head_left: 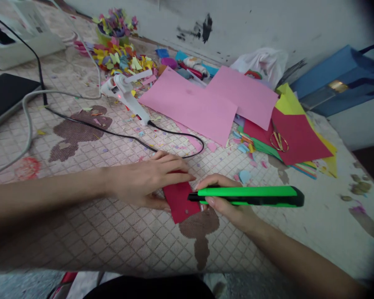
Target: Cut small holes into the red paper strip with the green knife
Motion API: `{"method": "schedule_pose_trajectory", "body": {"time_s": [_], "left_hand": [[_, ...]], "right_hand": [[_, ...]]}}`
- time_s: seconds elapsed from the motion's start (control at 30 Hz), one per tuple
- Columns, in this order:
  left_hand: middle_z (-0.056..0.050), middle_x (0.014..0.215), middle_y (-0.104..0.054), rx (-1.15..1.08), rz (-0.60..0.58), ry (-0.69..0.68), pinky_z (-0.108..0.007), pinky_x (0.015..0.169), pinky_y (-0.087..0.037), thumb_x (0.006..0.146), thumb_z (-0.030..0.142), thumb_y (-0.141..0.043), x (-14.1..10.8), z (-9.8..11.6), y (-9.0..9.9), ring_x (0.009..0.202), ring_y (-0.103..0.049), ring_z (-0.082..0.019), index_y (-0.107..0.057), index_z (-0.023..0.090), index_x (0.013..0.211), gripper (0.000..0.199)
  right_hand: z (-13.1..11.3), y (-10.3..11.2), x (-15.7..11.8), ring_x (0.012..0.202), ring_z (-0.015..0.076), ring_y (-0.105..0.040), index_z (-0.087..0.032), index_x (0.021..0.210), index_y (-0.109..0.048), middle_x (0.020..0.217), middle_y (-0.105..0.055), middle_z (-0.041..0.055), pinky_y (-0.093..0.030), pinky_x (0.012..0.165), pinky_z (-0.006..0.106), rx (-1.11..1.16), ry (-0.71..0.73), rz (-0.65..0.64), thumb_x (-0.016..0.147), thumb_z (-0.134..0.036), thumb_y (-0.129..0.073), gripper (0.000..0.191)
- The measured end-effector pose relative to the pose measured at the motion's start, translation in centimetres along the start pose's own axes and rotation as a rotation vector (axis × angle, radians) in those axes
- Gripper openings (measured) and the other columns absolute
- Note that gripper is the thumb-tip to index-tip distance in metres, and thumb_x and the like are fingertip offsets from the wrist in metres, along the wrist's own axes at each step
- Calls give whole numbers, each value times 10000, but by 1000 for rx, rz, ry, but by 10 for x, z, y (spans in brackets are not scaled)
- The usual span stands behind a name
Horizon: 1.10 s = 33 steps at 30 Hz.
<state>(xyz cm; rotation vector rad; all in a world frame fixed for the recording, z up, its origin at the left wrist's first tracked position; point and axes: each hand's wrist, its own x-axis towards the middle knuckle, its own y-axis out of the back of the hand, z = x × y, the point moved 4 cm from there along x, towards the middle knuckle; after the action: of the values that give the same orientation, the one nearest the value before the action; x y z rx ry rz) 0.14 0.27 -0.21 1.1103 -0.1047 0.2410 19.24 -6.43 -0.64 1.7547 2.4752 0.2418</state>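
Note:
A small folded-looking piece of red paper (178, 202) lies on the table with a tiny round mark near its lower end. My left hand (152, 178) holds it down, fingers across its upper part and thumb along its left edge. In my right hand (224, 199) is a green and black utility knife (249, 195), gripped between thumb and fingers. Its black tip points left and lies over the right edge of the red paper; whether the blade touches the paper I cannot tell. My left fingers cover the paper's far end.
Behind my hands lies a white glue gun (129, 99) with a black cord (124, 135). Pink sheets (193, 104), a red sheet (305, 139) and gold-handled scissors (279, 141) lie farther right. Paper flowers (121, 56) heap at the back. A blue bag (339, 79) stands back right.

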Motion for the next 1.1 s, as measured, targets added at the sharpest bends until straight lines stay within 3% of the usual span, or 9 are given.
{"method": "schedule_pose_trajectory", "body": {"time_s": [0.13,0.3,0.53,0.63,1.1], "left_hand": [[-158,1246,-588,-3,37,53,-463,976,-340,838,503,-713,-3,-1,0,1158,-514,-325,-450,172,1375,684],[-125,1286,-559,-31,70,124,-433,944,-337,773,489,-786,-8,0,-4,1150,-506,-311,-457,196,1367,739],[-74,1192,-549,-73,105,157,-395,880,-323,766,481,-797,-10,4,-5,1051,-501,-269,-604,218,1155,508],[-74,1189,-547,-78,93,152,-396,888,-315,773,455,-798,-9,3,-4,1049,-496,-266,-605,210,1153,491],[-91,1173,-578,-103,93,126,-419,892,-338,861,482,-685,-8,5,-3,1031,-513,-268,-597,229,1175,412]], "right_hand": [[-2,0,1,592,103,-623,-215,990,-675,732,-658,-8,-484,526,187,-12,-4,5,862,-208,-600,149],[-5,-3,2,609,108,-638,-201,975,-689,736,-687,0,-502,548,197,-112,41,12,834,-170,-602,169],[-14,-13,5,631,129,-674,-174,889,-706,740,-715,22,-530,578,229,-256,220,55,757,-78,-589,201],[-15,-15,6,676,138,-687,-173,913,-708,767,-723,29,-544,613,239,-273,261,42,754,-66,-589,225],[-18,-16,8,694,144,-689,-198,950,-689,809,-723,29,-554,628,256,-299,278,6,761,-54,-568,267]]}}
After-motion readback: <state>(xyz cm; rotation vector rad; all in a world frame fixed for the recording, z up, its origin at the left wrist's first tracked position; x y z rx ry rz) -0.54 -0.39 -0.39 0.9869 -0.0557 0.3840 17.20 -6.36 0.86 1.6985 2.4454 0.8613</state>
